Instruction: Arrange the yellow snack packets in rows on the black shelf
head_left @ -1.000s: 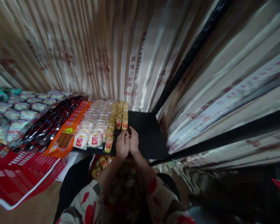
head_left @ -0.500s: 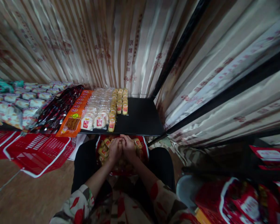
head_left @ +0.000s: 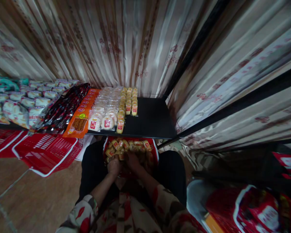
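A red basket (head_left: 156,152) with a white rim stands between my knees, below the shelf's front edge. Small yellow wrapped cakes (head_left: 136,146) lie in it in a loose heap. At the near left of the heap, my left hand (head_left: 114,166) is curled closed among the packets; what its fingers hold is hidden. Close beside it, my right hand (head_left: 133,161) reaches down into the basket, its fingers lost in shadow and blur. On the black shelf (head_left: 150,121) above, more yellow wrapped cakes (head_left: 120,121) stand in rows of uneven length, beside white round wrapped cakes (head_left: 108,123).
Further left on the shelf lie an orange snack bag (head_left: 79,119), dark shiny packets (head_left: 63,108) and white packets (head_left: 34,102). Another red basket (head_left: 48,150) sits on the floor at left. Black shelf posts (head_left: 196,48) and a curtain (head_left: 126,42) stand behind; red packages (head_left: 264,210) fill the lower right.
My hands were together over the basket; now they are apart and lower, nearer to me, down among the cakes. The view has shifted slightly.
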`<act>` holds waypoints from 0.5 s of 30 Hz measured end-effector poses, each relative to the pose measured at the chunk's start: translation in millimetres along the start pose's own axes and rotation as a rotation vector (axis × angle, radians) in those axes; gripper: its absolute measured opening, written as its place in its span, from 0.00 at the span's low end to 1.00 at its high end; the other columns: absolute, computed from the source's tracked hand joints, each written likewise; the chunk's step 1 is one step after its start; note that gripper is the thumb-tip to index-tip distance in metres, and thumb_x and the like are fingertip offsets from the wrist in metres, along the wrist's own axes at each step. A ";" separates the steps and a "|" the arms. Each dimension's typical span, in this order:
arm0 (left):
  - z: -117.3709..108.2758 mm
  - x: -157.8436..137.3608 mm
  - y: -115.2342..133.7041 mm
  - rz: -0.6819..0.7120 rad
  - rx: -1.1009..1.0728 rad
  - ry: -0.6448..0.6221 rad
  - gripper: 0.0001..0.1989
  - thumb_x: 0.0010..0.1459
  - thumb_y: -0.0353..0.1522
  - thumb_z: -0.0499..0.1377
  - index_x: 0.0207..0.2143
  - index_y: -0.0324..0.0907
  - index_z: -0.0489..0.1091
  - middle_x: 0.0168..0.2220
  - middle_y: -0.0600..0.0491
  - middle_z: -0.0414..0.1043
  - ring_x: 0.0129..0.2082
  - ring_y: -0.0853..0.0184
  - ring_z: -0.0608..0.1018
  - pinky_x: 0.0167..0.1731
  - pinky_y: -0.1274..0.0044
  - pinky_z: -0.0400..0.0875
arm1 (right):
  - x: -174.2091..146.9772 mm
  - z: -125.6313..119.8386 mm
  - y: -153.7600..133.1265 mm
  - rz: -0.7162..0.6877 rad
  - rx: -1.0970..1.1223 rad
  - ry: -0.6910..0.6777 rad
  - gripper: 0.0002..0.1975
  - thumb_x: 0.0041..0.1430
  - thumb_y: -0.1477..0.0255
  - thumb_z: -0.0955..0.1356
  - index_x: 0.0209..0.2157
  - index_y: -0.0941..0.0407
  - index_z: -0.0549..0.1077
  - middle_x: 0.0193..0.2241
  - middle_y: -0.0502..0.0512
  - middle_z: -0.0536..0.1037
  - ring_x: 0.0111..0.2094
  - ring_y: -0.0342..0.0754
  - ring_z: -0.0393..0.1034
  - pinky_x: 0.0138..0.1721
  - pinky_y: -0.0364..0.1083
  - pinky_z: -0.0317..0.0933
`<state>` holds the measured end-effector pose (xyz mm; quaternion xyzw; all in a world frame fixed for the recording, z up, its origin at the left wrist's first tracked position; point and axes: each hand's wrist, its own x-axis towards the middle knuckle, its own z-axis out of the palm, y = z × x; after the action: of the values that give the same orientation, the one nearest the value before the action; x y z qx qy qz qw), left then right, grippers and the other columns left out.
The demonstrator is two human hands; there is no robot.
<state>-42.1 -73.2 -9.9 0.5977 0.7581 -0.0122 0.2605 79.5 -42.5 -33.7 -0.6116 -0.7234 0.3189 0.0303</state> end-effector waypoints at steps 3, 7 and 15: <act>0.3 1.6 -0.6 -0.013 -0.039 0.019 0.17 0.55 0.25 0.49 0.46 0.33 0.67 0.45 0.41 0.71 0.48 0.59 0.71 0.46 0.73 0.63 | 0.0 1.5 0.7 0.021 0.050 -0.013 0.20 0.58 0.78 0.58 0.51 0.60 0.68 0.52 0.63 0.69 0.53 0.52 0.63 0.53 0.46 0.55; -2.7 3.0 -0.5 -0.023 -0.067 0.026 0.16 0.55 0.25 0.48 0.45 0.35 0.68 0.44 0.44 0.73 0.48 0.61 0.72 0.47 0.74 0.62 | -0.6 -0.2 -0.2 0.028 0.096 -0.014 0.18 0.58 0.78 0.59 0.48 0.62 0.70 0.49 0.65 0.71 0.52 0.51 0.64 0.53 0.45 0.55; -16.0 -2.1 11.9 -0.043 -0.219 0.128 0.18 0.55 0.25 0.49 0.48 0.36 0.66 0.49 0.45 0.69 0.51 0.64 0.70 0.51 0.77 0.60 | -7.2 -13.2 0.6 -0.022 0.194 0.094 0.19 0.54 0.76 0.64 0.49 0.61 0.69 0.48 0.63 0.73 0.51 0.51 0.66 0.53 0.47 0.56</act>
<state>-37.0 -66.5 8.3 0.5487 0.7828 0.1032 0.2749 87.5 -43.5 -21.1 -0.6122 -0.6936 0.3578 0.1269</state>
